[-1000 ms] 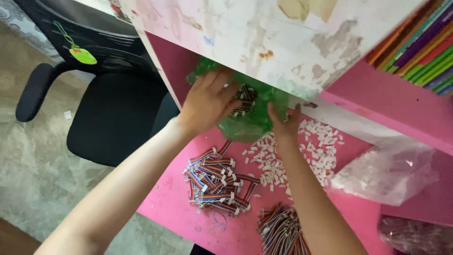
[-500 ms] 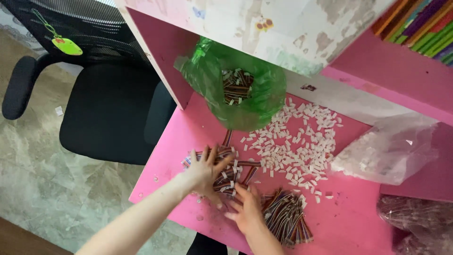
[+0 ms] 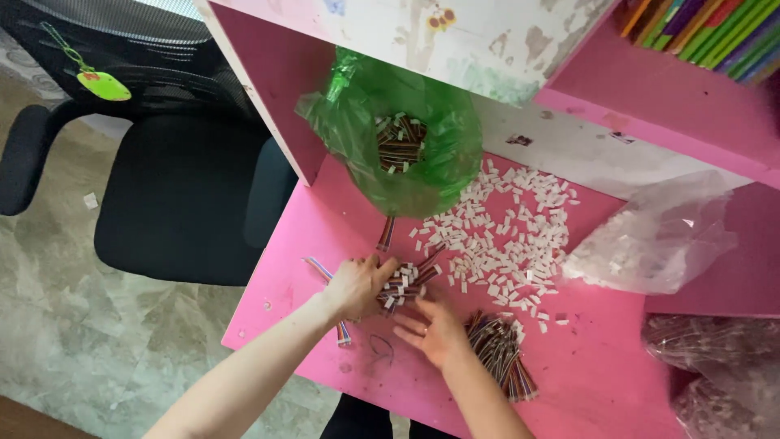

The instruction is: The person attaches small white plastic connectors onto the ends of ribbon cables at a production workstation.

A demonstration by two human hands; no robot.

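My left hand point(image 3: 361, 284) and my right hand point(image 3: 433, 327) close in from both sides on a small heap of short multicoloured wires with white plugs point(image 3: 404, 283) on the pink desk point(image 3: 585, 382). Both hands touch the heap with fingers curled around it. Behind them stands an open green plastic bag point(image 3: 357, 122) with more of the same wires inside point(image 3: 400, 141). A second bundle of wires point(image 3: 502, 351) lies by my right wrist. Loose white plastic plugs point(image 3: 504, 236) are scattered across the desk.
A clear plastic bag point(image 3: 662, 240) with white bits lies at the right, further bags point(image 3: 715, 366) at the lower right. A pink shelf with coloured books point(image 3: 715, 36) hangs above. A black office chair point(image 3: 175, 191) stands left of the desk on a stone floor.
My hands left the green bag at the back and came down to the front of the desk. They have gathered the spread wires into a tighter heap.
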